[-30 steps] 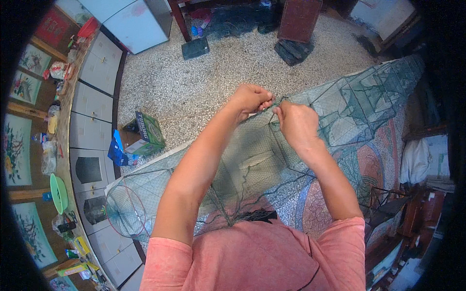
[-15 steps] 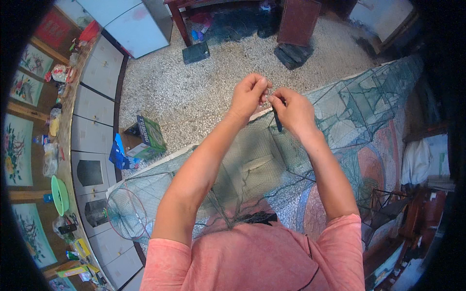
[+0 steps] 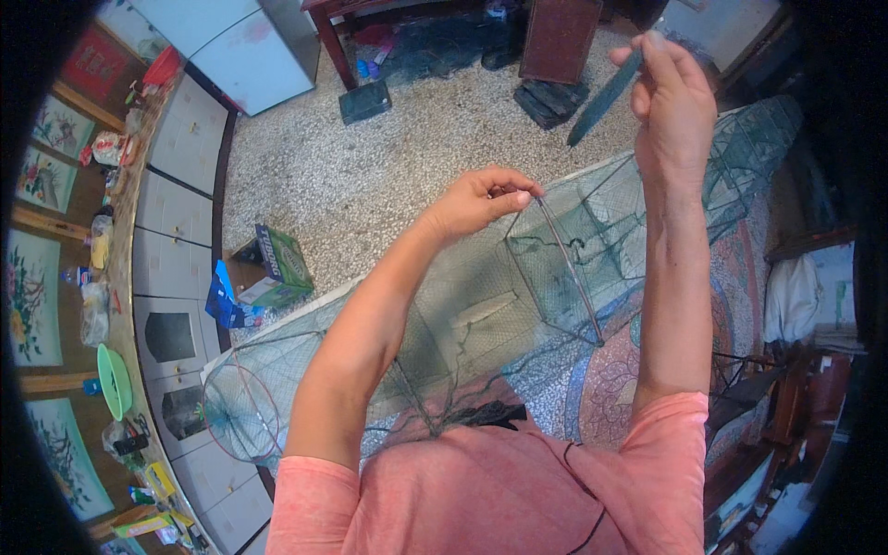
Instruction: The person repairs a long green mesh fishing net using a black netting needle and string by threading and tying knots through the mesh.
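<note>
Across my lap and in front of me stretches a long green net trap [image 3: 481, 305], mesh over thin frames. My left hand [image 3: 476, 205] pinches the net's far edge between thumb and fingertips, at the upper end of a thin frame rod [image 3: 572, 264]. Raised high to the right and away from the net, my right hand [image 3: 677, 97] is closed on a dark green netting needle [image 3: 606, 100]. The needle is slim and pointed and slants down to the left from my fingers. Any thread between the two hands is too fine to make out.
Grey cabinets [image 3: 176, 231] with a cluttered counter line the left side; a green basin [image 3: 114, 381] stands on it. An open carton [image 3: 282, 268] sits on the speckled floor [image 3: 370, 176]. Further off are a black case [image 3: 365, 102] and a dark folded bundle [image 3: 550, 100].
My right hand has swung up and to the right, away from my left hand, carrying the netting needle. My left hand has shifted slightly right and nearer, still pinching at the net's edge.
</note>
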`<state>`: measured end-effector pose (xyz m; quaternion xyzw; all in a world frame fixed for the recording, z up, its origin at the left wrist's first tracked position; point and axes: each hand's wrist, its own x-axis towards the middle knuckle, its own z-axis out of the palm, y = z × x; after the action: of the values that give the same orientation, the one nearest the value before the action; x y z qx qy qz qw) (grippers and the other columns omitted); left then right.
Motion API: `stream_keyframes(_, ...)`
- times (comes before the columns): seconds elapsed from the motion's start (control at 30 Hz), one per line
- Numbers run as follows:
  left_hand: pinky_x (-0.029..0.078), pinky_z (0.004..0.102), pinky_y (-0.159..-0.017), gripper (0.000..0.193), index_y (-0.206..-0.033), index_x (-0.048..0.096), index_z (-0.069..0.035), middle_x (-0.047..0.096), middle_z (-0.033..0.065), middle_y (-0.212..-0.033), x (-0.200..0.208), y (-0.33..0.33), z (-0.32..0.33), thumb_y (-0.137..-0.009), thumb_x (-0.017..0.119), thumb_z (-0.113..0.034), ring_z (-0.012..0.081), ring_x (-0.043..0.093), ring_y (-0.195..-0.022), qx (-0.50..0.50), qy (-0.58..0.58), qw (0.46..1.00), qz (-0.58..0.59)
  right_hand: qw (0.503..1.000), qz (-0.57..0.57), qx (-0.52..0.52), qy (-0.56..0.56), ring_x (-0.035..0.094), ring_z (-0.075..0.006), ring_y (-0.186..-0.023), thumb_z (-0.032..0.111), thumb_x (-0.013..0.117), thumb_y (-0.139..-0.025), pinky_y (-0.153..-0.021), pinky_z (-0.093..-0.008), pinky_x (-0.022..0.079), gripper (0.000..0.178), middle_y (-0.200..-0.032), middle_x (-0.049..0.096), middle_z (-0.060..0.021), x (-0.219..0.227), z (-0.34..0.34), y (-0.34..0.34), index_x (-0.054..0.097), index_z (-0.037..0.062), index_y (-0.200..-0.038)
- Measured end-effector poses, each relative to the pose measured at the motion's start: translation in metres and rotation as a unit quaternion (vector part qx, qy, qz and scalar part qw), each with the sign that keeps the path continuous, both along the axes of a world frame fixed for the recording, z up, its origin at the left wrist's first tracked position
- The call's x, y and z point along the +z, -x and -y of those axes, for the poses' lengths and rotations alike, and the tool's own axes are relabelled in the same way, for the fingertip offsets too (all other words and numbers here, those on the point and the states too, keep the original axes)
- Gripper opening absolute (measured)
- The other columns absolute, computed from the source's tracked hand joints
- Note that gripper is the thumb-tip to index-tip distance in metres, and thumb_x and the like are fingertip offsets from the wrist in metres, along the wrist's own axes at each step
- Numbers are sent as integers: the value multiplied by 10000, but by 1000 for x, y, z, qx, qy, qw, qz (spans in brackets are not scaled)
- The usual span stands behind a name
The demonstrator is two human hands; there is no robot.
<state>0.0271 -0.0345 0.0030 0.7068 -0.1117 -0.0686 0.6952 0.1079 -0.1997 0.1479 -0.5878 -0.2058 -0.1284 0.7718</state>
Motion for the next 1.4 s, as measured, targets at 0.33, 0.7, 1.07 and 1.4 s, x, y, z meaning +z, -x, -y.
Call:
stream_keyframes(0.33, 443, 237, -644, 182, -876, 602, -56, 618, 7, -840, 0, -24, -12, -905, 564, -231, 98, 549, -739, 127, 53, 980, -146, 913, -62, 130, 382, 568, -144, -559, 265, 562, -887, -521, -311, 434, 205, -634, 599, -27, -71, 27, 35, 608, 65, -875)
stream_keyframes(0.7, 495, 219, -606, 122, -914, 577, -47, 620, 43, -852, -8, -32, -3, -914, 562, -168, 100, 586, -683, 114, 102, 968, -199, 708, 81, 0, 702, 634, -355, -678, 175, 585, -783, -613, -461, 492, 158, -680, 628, -187, -97, 7, 79, 623, 30, -736)
stream_keyframes(1.07, 386, 176, -481, 118, -863, 608, -48, 586, -4, -717, -25, -24, 6, -900, 576, -156, 55, 501, -575, 157, 112, 951, -240, 751, 117, -84, 644, 606, -363, -595, 197, 607, -825, -542, -460, 465, 174, -615, 598, -169, -125, -14, 71, 567, 50, -740)
stream_keyframes(1.4, 424, 229, -584, 162, -902, 544, -61, 557, 7, -803, -18, -22, 14, -936, 527, -219, 87, 504, -664, 181, 166, 969, -14, 847, 51, -46, 528, 613, -324, -716, 209, 603, -837, -624, -400, 472, 159, -754, 629, -139, -122, -12, 45, 633, 54, -856)
